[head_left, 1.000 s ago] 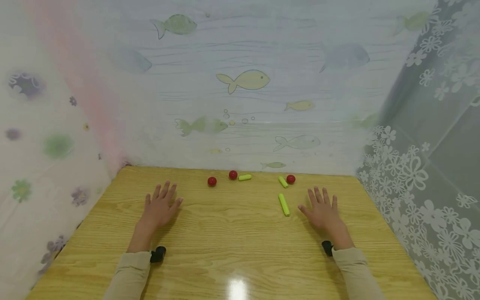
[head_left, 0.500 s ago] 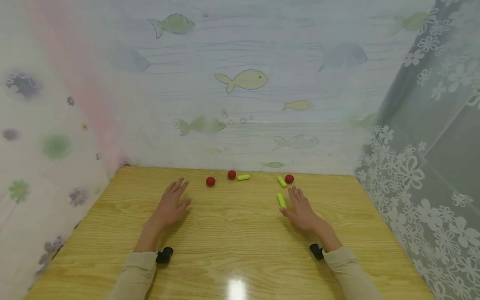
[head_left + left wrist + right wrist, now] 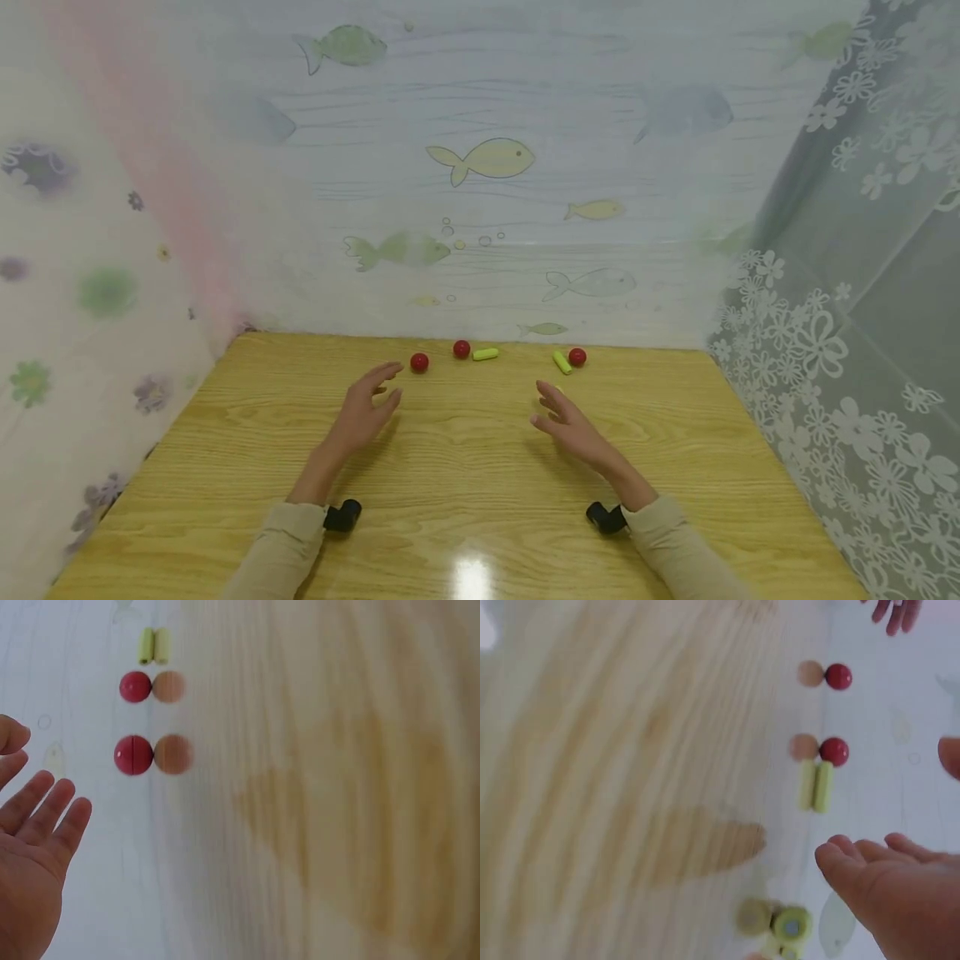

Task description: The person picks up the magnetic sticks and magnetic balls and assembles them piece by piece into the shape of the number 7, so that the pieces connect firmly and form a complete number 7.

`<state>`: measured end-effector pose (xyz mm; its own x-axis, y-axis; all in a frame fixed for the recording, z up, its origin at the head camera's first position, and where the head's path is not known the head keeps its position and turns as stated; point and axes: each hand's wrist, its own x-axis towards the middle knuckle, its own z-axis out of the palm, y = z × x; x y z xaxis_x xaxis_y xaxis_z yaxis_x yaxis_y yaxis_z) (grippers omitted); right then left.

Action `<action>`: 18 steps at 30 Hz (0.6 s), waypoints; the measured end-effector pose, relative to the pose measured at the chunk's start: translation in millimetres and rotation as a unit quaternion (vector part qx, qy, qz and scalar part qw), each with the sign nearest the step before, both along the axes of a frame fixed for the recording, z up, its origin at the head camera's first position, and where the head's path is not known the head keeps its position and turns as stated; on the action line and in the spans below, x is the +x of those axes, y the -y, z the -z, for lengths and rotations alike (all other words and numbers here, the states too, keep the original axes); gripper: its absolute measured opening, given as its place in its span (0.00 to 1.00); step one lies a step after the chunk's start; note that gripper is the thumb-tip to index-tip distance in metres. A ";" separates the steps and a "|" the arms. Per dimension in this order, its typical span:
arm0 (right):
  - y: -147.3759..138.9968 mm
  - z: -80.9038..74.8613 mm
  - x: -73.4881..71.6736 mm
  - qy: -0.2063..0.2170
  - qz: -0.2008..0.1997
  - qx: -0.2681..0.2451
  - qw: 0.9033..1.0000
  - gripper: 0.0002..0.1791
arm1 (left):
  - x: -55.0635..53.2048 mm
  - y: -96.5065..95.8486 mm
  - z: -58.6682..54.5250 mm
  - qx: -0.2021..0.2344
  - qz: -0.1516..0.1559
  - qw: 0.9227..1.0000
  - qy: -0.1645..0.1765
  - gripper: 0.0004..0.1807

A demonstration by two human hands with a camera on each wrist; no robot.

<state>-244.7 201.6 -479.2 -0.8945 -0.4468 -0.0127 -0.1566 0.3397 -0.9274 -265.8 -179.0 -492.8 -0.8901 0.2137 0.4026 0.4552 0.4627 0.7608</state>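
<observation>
My left hand (image 3: 363, 417) hovers over the table with loosely bent fingers and holds nothing. Just ahead of its fingertips lies a red ball (image 3: 419, 362). A second red ball (image 3: 461, 349) rests beside a short yellow-green stick (image 3: 485, 354). To the right, another short stick (image 3: 562, 363) lies next to a third red ball (image 3: 577, 357). My right hand (image 3: 573, 429) is raised, relaxed and holding nothing. It hides nearly all of a longer yellow-green stick, whose round end (image 3: 791, 925) seems to show in the right wrist view.
The wooden table (image 3: 465, 467) has a shiny surface with a bright reflection near its front. Behind it stands a fish-printed sheet (image 3: 480, 275). A flower-patterned sheet (image 3: 82, 350) hangs at the left. Each wrist wears a small black camera (image 3: 342, 516).
Both hands have moved inward, toward each other, turning from spread palms-down to side-on with bent fingers. The right hand now covers the longer stick. The balls and sticks stay where they were.
</observation>
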 end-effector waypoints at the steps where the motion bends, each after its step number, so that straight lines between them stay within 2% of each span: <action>1: 2.5 0.8 -0.4 0.003 0.009 -0.009 1.000 0.38 | 0.7 -2.4 0.4 0.013 0.006 1.000 0.008 0.24; 5: 13.8 5.0 -3.5 0.030 0.054 -0.051 0.997 0.33 | 1.7 -10.9 3.2 0.072 0.029 0.996 0.048 0.24; 10: 26.0 8.8 -8.0 0.054 0.093 -0.071 0.992 0.30 | -0.2 -23.1 5.5 0.136 0.046 0.986 0.085 0.24; 14: 33.1 8.6 -13.3 0.047 0.118 -0.063 0.990 0.29 | -1.6 -36.3 7.2 0.172 0.053 0.976 0.125 0.23; 18: 39.8 10.3 -21.6 0.019 0.154 -0.037 0.987 0.26 | -4.1 -46.9 11.3 0.201 0.039 0.963 0.177 0.23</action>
